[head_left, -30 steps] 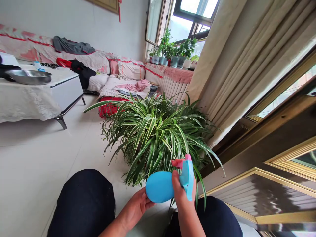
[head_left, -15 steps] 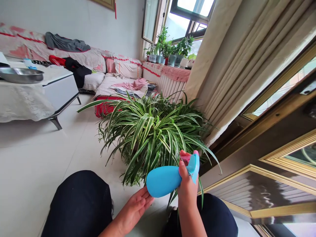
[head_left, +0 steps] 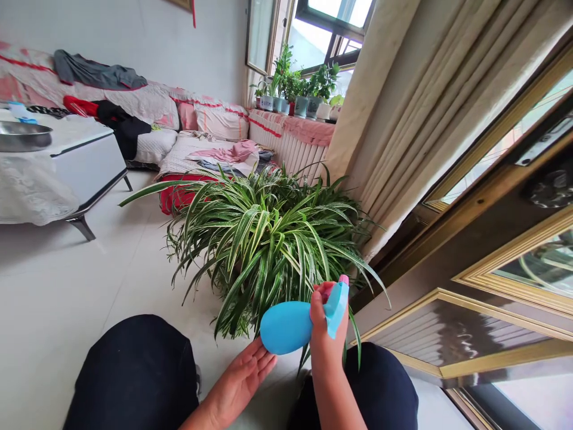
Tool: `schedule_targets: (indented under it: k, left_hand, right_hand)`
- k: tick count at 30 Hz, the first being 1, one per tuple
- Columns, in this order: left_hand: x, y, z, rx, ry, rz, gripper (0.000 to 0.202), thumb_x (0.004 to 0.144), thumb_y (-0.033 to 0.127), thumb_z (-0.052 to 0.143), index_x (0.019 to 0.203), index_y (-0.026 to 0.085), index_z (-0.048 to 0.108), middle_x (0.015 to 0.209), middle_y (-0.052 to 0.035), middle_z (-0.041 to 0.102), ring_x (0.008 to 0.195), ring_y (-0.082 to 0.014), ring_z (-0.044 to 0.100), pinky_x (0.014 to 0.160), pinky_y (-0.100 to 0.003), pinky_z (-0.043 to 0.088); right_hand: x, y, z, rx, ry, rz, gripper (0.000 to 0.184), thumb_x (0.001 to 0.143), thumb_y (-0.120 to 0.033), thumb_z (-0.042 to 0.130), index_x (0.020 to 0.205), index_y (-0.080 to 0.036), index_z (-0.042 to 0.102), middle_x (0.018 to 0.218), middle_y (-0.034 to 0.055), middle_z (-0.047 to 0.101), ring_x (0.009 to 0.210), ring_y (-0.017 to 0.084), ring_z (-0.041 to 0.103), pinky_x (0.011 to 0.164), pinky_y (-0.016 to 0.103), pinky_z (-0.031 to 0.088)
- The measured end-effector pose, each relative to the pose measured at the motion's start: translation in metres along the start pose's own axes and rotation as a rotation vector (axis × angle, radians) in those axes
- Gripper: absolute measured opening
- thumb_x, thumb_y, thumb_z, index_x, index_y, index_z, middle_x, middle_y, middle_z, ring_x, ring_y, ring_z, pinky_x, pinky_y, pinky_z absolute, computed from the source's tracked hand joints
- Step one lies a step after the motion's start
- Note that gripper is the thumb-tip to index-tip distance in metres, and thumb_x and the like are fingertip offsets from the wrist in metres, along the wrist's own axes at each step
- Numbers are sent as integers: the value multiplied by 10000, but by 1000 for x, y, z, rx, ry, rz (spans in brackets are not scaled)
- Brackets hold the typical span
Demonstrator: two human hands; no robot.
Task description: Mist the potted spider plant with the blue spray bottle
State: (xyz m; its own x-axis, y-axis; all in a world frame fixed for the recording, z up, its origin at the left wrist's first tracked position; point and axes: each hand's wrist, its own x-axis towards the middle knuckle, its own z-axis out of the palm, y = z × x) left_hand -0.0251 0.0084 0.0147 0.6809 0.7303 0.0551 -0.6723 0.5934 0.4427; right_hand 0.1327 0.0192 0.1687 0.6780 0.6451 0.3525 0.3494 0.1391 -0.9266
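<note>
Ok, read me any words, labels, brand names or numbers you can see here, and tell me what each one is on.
There is no readable text.
The blue spray bottle in the right hand shows no print on its visible side.
The far plant pots are too small to tell.

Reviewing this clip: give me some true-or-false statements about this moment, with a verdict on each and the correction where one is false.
The right hand grips a blue spray bottle. True.
The left hand is squeezing the pink trigger. False: it is open below the bottle, and the trigger is at the right hand.
A spider plant sits on the floor ahead of the hands. True.
A metal basin stands on the windowsill. False: it is on the cloth-covered table.
</note>
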Motion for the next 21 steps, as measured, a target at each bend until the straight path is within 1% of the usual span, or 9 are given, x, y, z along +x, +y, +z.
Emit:
schedule_targets:
  k: [2,4,7,9,12,15,17,21]
  left_hand:
    - [0,0,1,15,7,-6,431,832,329,691,1256,264,648,1418,-67,563,1395,-254,421,1239,-458,129]
    - [0,-1,2,34,10,-13,445,820,347,705,1254,266,650,1418,-65,563,1398,-258,416,1241,-459,119]
    - [1,-4,3,55,3,-34,462,803,350,726,1253,283,648,1427,-46,554,1409,-255,398,1245,-457,111]
    - [0,-7,2,57,0,-49,450,805,342,725,1246,291,652,1429,-37,554,1413,-252,390,1247,-461,96]
    - [-1,-9,1,58,10,-66,443,806,339,724,1238,268,660,1424,-57,561,1411,-264,394,1247,-474,86]
    - [-2,-9,3,71,25,-80,470,797,342,733,1248,233,656,1418,-88,563,1401,-279,409,1246,-478,113]
    - [-3,-9,5,81,24,-91,487,790,348,740,1252,221,654,1417,-99,563,1393,-285,420,1244,-479,135]
    - [-4,-9,7,75,37,-105,452,795,326,736,1234,245,666,1402,-77,579,1373,-276,450,1245,-484,130]
  right_hand:
    - [0,1,-2,-4,16,-24,324,825,-427,599,1052,-198,572,1016,75,633,938,248,625,842,399,474]
    - [-1,5,-3,6,17,-22,401,826,-446,613,1141,-202,573,1160,102,621,1052,277,603,833,394,480]
    - [-1,8,-3,43,-26,-15,567,830,-468,622,1326,-233,480,1317,111,569,1137,291,569,805,391,496]
    - [-1,9,-3,42,-59,-16,613,841,-468,614,1382,-243,433,1371,111,544,1152,286,567,810,393,500]
    - [1,8,-2,21,-77,-12,568,861,-448,586,1367,-225,456,1333,116,585,1164,281,582,813,385,502]
    - [4,7,-3,-2,-86,-38,434,874,-424,548,1242,-194,557,1260,120,633,1142,281,608,803,376,506]
    - [7,8,-4,-34,-89,-77,374,872,-401,535,1173,-188,598,1193,111,664,1060,268,640,788,377,510]
    - [8,12,-6,-81,-57,-166,355,860,-357,528,1160,-187,607,996,77,701,849,229,663,713,364,516]
